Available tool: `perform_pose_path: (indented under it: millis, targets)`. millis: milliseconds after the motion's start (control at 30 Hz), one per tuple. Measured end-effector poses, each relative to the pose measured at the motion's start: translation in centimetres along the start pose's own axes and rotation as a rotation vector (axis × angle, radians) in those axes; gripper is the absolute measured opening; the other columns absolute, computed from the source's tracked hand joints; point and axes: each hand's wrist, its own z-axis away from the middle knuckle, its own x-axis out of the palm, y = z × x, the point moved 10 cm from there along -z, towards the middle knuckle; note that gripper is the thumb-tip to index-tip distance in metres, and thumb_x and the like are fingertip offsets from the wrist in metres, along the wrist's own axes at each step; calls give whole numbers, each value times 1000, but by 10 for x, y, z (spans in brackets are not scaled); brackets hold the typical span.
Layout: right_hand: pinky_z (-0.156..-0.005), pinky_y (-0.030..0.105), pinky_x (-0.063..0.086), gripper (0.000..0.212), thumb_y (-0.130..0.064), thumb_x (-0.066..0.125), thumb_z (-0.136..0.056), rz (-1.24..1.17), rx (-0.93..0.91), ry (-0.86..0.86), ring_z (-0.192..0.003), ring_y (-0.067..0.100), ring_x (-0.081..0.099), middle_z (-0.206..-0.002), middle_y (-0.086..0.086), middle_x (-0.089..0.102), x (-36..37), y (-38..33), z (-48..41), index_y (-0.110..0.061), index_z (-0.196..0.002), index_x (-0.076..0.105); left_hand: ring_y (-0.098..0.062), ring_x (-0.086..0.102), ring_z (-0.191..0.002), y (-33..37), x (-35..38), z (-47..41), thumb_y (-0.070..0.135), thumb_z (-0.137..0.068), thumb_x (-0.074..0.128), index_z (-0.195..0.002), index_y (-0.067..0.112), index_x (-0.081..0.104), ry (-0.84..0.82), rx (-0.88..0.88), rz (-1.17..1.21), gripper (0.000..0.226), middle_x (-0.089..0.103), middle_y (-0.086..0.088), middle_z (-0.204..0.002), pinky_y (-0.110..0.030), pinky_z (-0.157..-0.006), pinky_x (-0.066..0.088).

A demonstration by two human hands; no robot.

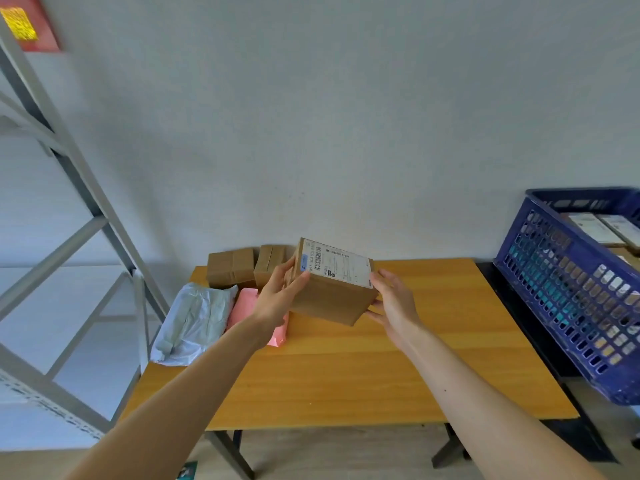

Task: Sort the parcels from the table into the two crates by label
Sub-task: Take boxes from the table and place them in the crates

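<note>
A brown cardboard parcel (330, 299) with a white shipping label and a small blue sticker on top is held above the wooden table (381, 368). My left hand (280, 294) grips its left side and my right hand (394, 303) grips its right side. Two more brown boxes (231, 267) (268, 263) stand at the table's back left. A grey plastic mailer (195, 320) and a pink mailer (244, 306) lie on the left part of the table, the pink one partly hidden by my left arm. A blue crate (568, 292) stands at the right.
The blue crate holds several labelled parcels and rests on a dark stand beside the table's right edge. A grey metal shelving rack (69, 216) stands at the left. A white wall runs behind the table. Only one crate is in view.
</note>
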Motion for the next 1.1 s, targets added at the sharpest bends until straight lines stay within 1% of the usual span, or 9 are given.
perform_pose_path:
  millis: [100,167,267,333,467,667,800,1000,1100]
  targets:
    - [-79,41,54,62,-25,64,-93,-3,-20,-31,-104,24,63,-104,-6,63,12,-1,2,-29,-146,34,-12,45,-111,6,-1,1,63,-78,63,-133,52,40,50,46,24,61,48,12,-124,-45,-90,43]
    - [-77,42,56,66,-25,65,-92,7,-28,-49,-106,25,64,-105,-3,65,19,-2,3,-31,-148,32,-4,51,-102,13,-8,3,65,-72,67,-120,56,47,130,105,62,53,53,15,-116,-35,-80,46]
    - [-74,40,59,65,-24,67,-90,15,-24,-81,-103,24,66,-106,0,66,27,-1,6,-33,-146,33,-8,59,-97,24,-21,3,49,-75,75,-100,56,56,224,186,141,32,63,8,-108,-23,-64,48]
    - [-71,39,59,61,-23,68,-90,12,-14,-100,-98,24,68,-106,2,67,29,0,7,-34,-142,38,-13,63,-96,31,-28,1,41,-75,79,-97,52,60,238,221,142,31,66,4,-107,-22,-61,50]
    - [-73,41,58,49,-35,67,-89,49,29,-152,-99,25,66,-118,-1,63,33,-1,10,-34,-133,47,-18,66,-98,42,-34,-6,32,-71,84,-103,43,66,156,232,105,38,67,3,-110,-38,-76,58]
    - [-88,54,53,69,-60,72,-68,24,208,-390,-117,29,58,-127,10,61,46,10,12,-28,-128,58,-26,70,-96,50,-24,-10,21,-72,83,-110,30,68,-81,202,55,42,71,-9,-106,-44,-80,59]
    - [-102,61,41,73,-52,77,-69,3,283,-559,-124,27,55,-131,9,61,55,23,18,-24,-133,55,-26,68,-100,55,-19,-9,16,-74,80,-111,23,67,-150,190,-2,39,68,-11,-112,-40,-82,59]
    - [-111,57,31,90,-43,87,-61,71,311,-690,-129,28,51,-136,10,57,66,31,26,-19,-139,47,-30,67,-104,57,-18,-8,11,-82,72,-115,19,65,-215,161,-25,35,65,-17,-116,-52,-93,52]
    - [-112,54,33,89,-44,85,-63,30,293,-682,-128,28,52,-135,11,58,72,27,26,-19,-139,46,-26,65,-108,55,-18,-9,18,-81,74,-133,26,53,-222,166,13,56,67,-9,-119,-51,-98,49]
